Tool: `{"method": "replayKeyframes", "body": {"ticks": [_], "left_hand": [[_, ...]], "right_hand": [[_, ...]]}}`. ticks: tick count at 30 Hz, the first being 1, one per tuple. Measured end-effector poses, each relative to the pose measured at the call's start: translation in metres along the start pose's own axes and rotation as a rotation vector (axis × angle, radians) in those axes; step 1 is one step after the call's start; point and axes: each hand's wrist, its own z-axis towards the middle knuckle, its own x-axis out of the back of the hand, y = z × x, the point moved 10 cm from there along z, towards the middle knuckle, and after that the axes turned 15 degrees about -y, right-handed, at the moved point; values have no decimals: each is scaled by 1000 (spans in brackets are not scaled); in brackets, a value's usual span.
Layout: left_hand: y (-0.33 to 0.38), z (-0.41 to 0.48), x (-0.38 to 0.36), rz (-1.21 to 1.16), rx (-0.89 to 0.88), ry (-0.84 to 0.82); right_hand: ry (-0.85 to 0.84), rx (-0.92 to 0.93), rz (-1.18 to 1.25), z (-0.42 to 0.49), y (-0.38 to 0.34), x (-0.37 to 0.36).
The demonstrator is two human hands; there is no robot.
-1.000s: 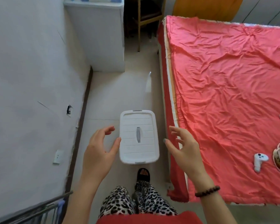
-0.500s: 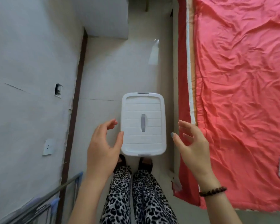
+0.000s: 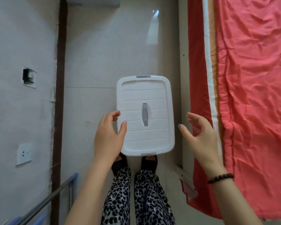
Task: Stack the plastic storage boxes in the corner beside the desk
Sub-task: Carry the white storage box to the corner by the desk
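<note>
A white plastic storage box (image 3: 145,116) with a ribbed lid and a grey handle stands on the pale floor just in front of my feet. My left hand (image 3: 109,137) is at its left edge, fingers spread, thumb resting over the lid's rim. My right hand (image 3: 199,137) hovers open a little to the right of the box, apart from it, with a bead bracelet on the wrist. Only this one box is in view.
A bed with a red cover (image 3: 250,95) runs along the right, its frame close to the box. The white wall (image 3: 21,95) with a socket (image 3: 24,154) is on the left. A metal rail (image 3: 44,203) crosses the lower left. The white desk's base (image 3: 92,1) shows at the top.
I have come closer and now look straight down on the box. My left hand has reached the lid's left edge; my right hand has drawn nearer its right side.
</note>
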Motion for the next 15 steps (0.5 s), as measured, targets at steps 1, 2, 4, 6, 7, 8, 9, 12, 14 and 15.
{"method": "replayKeyframes", "body": {"ticks": [1, 2, 4, 6, 7, 8, 9, 12, 14, 15], "left_hand": [[-7, 7, -8, 3, 7, -7], [-13, 14, -15, 3, 14, -9], [-27, 27, -28, 8, 23, -13], [-42, 42, -42, 11, 41, -23], [-49, 48, -46, 11, 51, -29], [-56, 55, -52, 10, 61, -34], [-64, 62, -56, 9, 70, -34], [-84, 80, -62, 0, 92, -15], [-98, 92, -67, -5, 109, 7], [-105, 98, -70, -7, 118, 14]], "right_hand": [[1, -8, -2, 7, 7, -3], [3, -11, -3, 14, 14, -5], [4, -25, 3, 28, 29, -10], [0, -50, 8, 44, 47, -16], [-2, -61, 9, 50, 54, -18], [-4, -74, 8, 57, 63, -20], [-6, -84, 2, 63, 72, -23], [-17, -117, -5, 79, 96, -31], [-28, -148, -11, 89, 116, -39], [-37, -167, -10, 93, 127, -43]]}}
